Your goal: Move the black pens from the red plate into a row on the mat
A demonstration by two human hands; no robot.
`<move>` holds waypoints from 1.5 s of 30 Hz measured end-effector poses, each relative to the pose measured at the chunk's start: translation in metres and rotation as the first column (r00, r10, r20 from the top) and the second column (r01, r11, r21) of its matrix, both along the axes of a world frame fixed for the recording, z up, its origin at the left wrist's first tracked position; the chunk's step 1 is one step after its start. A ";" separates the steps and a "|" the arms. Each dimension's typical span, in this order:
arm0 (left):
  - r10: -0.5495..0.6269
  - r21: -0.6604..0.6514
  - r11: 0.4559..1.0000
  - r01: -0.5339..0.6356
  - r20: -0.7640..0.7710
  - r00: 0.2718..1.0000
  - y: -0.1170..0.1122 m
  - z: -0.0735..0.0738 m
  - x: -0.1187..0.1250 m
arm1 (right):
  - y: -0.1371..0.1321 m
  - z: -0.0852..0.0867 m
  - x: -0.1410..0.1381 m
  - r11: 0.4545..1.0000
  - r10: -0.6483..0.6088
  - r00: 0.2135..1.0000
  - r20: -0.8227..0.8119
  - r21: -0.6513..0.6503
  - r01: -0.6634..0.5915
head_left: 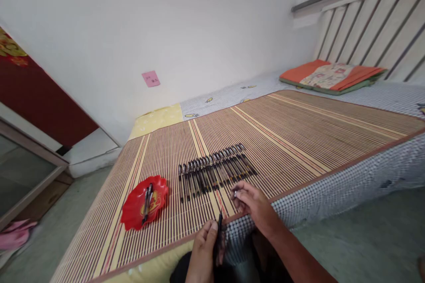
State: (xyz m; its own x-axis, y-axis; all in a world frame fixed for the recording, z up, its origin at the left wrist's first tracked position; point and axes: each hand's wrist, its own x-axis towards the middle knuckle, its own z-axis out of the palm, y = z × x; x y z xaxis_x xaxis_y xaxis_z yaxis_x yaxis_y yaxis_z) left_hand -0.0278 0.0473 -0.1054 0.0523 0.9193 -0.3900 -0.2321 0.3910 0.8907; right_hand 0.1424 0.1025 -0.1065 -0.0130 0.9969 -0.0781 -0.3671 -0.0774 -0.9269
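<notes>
My left hand is closed around a dark pen that points up, at the near edge of the bamboo mat. Just beyond it, my right hand rests on the mat with its fingers pinched on a small silvery piece, perhaps a pen cap. A row of several dark pens lies side by side on the mat right behind my hands. To the left sits a red scalloped plate holding two pens.
The mat covers a bed with a checked sheet. A folded orange cushion lies at the far right by a slatted headboard. A pink note sticks on the white wall. Green floor lies at right and left.
</notes>
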 end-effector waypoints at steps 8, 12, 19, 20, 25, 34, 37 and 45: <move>-0.045 0.065 0.997 0.050 -0.085 0.995 0.002 -0.006 -0.003 | -0.017 0.001 -0.023 0.969 0.244 0.957 0.159 -0.005 -0.246; -0.117 0.065 0.990 0.127 -0.150 0.982 0.001 -0.009 -0.007 | -0.012 0.004 -0.018 0.980 0.196 0.971 0.134 0.003 -0.198; -0.143 0.154 0.971 0.184 -0.244 0.959 0.008 -0.001 -0.022 | 0.006 0.020 0.042 0.980 -0.200 0.976 -0.086 -0.021 0.198; -0.112 0.150 0.977 0.151 -0.240 0.964 0.010 -0.002 -0.024 | 0.006 0.021 0.047 0.975 -0.222 0.970 -0.101 -0.026 0.221; -0.054 0.088 0.994 0.065 -0.123 0.991 0.015 0.000 -0.015 | -0.008 0.021 0.030 0.999 0.020 1.000 0.017 -0.033 -0.019; -0.148 0.097 0.985 0.144 0.030 0.989 0.004 0.002 -0.009 | -0.009 0.016 0.013 0.998 0.068 0.997 0.044 0.010 -0.069; -0.103 0.097 0.990 0.101 0.013 0.995 0.004 -0.002 -0.010 | -0.005 0.012 0.019 1.000 0.012 1.000 0.013 0.005 -0.013; -0.070 0.118 0.990 0.075 -0.051 0.996 0.004 -0.008 -0.005 | -0.008 0.007 0.013 0.994 0.105 0.994 -0.011 0.036 -0.104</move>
